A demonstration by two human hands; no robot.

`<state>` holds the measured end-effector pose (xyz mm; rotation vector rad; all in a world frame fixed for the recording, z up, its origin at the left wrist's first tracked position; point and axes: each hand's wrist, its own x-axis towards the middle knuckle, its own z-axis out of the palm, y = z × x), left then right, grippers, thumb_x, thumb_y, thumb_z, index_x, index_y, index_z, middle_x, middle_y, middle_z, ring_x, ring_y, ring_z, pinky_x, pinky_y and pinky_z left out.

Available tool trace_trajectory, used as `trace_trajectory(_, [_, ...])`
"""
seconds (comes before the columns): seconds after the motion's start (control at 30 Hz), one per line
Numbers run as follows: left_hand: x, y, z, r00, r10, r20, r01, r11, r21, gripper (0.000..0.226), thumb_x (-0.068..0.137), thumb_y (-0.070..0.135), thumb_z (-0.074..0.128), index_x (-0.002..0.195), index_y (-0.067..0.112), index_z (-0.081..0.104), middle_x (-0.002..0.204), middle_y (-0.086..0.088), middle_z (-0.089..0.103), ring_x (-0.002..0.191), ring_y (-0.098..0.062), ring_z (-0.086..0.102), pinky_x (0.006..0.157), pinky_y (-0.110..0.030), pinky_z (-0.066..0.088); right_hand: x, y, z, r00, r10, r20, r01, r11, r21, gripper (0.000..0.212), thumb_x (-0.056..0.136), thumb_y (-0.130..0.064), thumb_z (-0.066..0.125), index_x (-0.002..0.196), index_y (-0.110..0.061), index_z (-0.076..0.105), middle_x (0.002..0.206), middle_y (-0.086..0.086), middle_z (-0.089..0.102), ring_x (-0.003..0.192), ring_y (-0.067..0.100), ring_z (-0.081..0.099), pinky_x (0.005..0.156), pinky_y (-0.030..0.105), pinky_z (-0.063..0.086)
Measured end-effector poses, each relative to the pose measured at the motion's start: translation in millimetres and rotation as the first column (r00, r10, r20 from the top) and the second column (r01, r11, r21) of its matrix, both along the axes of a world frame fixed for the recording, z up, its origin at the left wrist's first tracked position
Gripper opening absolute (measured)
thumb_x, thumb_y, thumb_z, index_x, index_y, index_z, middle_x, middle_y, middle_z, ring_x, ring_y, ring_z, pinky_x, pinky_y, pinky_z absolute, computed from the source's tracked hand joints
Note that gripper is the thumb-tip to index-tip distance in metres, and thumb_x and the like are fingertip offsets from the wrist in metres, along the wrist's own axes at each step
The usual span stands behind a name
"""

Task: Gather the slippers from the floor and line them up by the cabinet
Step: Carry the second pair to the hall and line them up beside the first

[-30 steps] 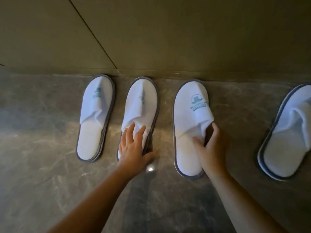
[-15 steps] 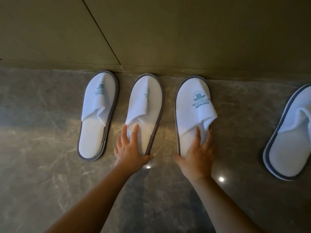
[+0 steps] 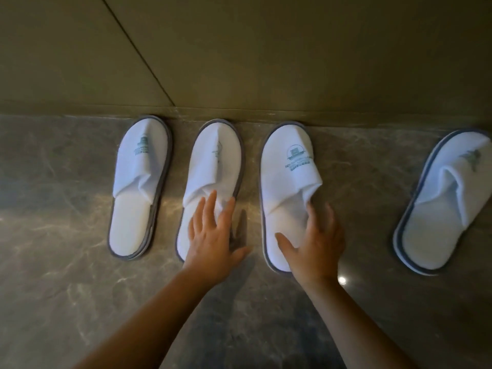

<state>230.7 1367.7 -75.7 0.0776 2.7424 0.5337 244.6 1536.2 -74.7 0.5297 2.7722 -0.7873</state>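
Three white slippers with grey trim stand toes against the cabinet base [image 3: 239, 117]: a left slipper [image 3: 138, 187], a middle slipper [image 3: 213, 166] and a third slipper [image 3: 285, 177]. My left hand [image 3: 213, 235] lies flat on the heel half of the middle slipper, fingers spread. On the third slipper's heel rests my right hand [image 3: 314, 238], flat, with the fingers at the edge of its upper. A fourth slipper [image 3: 447, 209] lies apart at the right, angled, with its toe near the cabinet.
The floor [image 3: 53, 275] is glossy grey-brown marble with light glints. The olive cabinet front [image 3: 292, 49] fills the upper half, with a panel seam running diagonally at the left. Bare floor lies between the third and fourth slippers.
The third slipper slid up to the cabinet and straightened. My right hand moved from its side onto its heel. My left hand stayed on the middle slipper, which shifted slightly toward the cabinet.
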Motion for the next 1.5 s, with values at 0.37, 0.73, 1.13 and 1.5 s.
trace_trajectory(0.37, [-9,77,-25,0.945,-0.298,0.137,0.308,0.949,-0.066,0.101,0.063,0.057,0.064,0.140,0.033,0.003,0.154,-0.004,-0.010,0.140,-0.034,-0.011,0.111,-0.057,0.007,21,144,-3,0.869,-0.494,0.024,0.487,0.864,0.128,0.103,0.061,-0.041,0.076,0.140,-0.012,0.016,0.148,0.029,0.014,0.134,0.043,0.018,0.107,0.054,0.020])
trace_trajectory(0.73, [-7,78,-12,0.910,-0.335,0.245,0.350,0.937,-0.020,0.109,0.062,0.053,0.069,0.139,0.034,-0.006,0.150,-0.005,-0.028,0.137,-0.032,-0.024,0.113,-0.054,0.004,23,151,-9,0.852,-0.522,0.032,0.523,0.852,-0.012,0.100,0.061,-0.027,0.078,0.139,-0.011,0.017,0.146,0.029,0.018,0.130,0.045,0.021,0.106,0.050,0.019])
trace_trajectory(1.13, [3,81,-17,0.907,-0.374,0.195,0.380,0.925,0.005,0.106,0.061,0.052,0.069,0.116,0.050,-0.022,0.149,0.002,-0.027,0.137,-0.033,-0.024,0.112,-0.051,0.003,42,101,-18,0.964,-0.256,0.073,0.256,0.967,0.011,0.103,0.058,-0.032,0.078,0.139,-0.016,0.017,0.149,0.022,0.016,0.131,0.041,0.022,0.105,0.054,0.024])
trace_trajectory(1.5, [3,83,-20,0.902,-0.404,0.153,0.403,0.914,0.038,0.104,0.061,0.052,0.070,0.117,0.050,-0.018,0.138,0.011,-0.029,0.137,-0.036,-0.023,0.111,-0.054,0.005,46,105,-20,0.970,-0.239,0.049,0.239,0.971,0.012,0.101,0.059,-0.032,0.078,0.139,-0.014,0.019,0.148,0.023,0.017,0.130,0.041,0.024,0.104,0.055,0.026])
